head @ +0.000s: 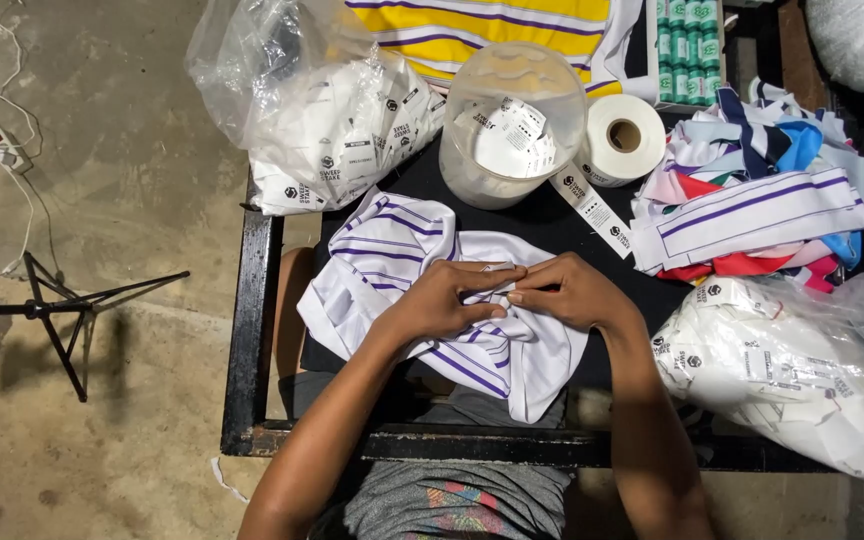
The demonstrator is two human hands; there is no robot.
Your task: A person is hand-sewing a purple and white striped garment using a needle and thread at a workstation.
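Both hands meet on a white shirt with purple stripes [402,270] lying on the black table [252,300]; the left hand [442,300] and right hand [567,292] pinch its fabric, fingers closed, below a clear tub [512,120]

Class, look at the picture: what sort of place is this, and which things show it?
Probably a small garment workshop. Both hands work a white striped fabric piece on a black table, beside a roll of labels, bags of tags and a pile of striped cut pieces.
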